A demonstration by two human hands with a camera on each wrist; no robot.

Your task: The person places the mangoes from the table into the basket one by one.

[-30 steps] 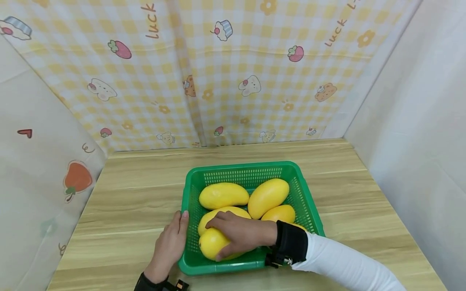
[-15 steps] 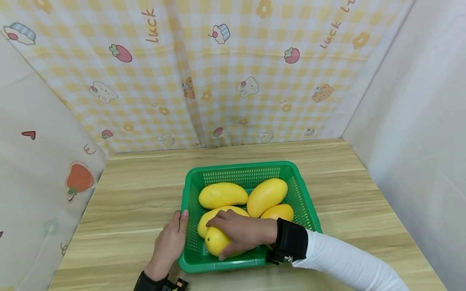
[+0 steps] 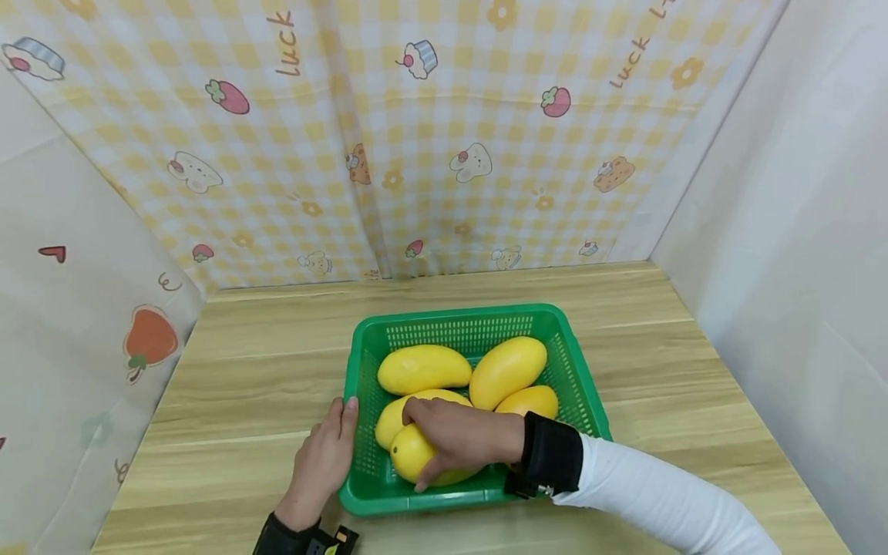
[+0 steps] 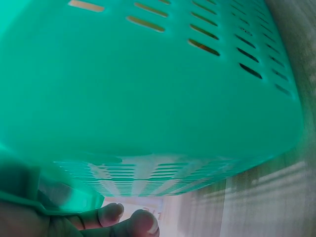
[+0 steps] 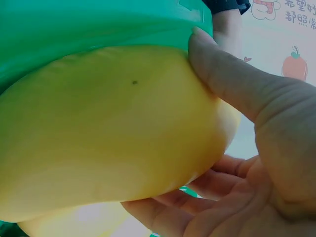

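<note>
A green plastic basket (image 3: 378,505) on the wooden table holds several yellow mangoes. My right hand (image 3: 458,435) is inside it at the front, gripping a mango (image 3: 411,453) with its thumb on the near side and fingers over the far side. In the right wrist view this mango (image 5: 118,128) fills the middle, thumb above and curled fingers below. Another mango (image 3: 388,425) lies right behind it, partly covered by the hand. My left hand (image 3: 321,462) rests along the basket's left rim, fingers extended; the left wrist view has the basket's outer wall (image 4: 138,108) close up.
At the back of the basket lie a long mango (image 3: 425,368) and a slanted mango (image 3: 509,370). A smaller-looking mango (image 3: 530,401) sits at the right, partly behind the right wrist strap (image 3: 551,455). A checked cloth (image 3: 430,154) hangs behind the table (image 3: 264,385).
The front mango's left end has shifted slightly right and turned in the right hand, whose index finger now bends more closely around it. The left hand stays at the rim.
</note>
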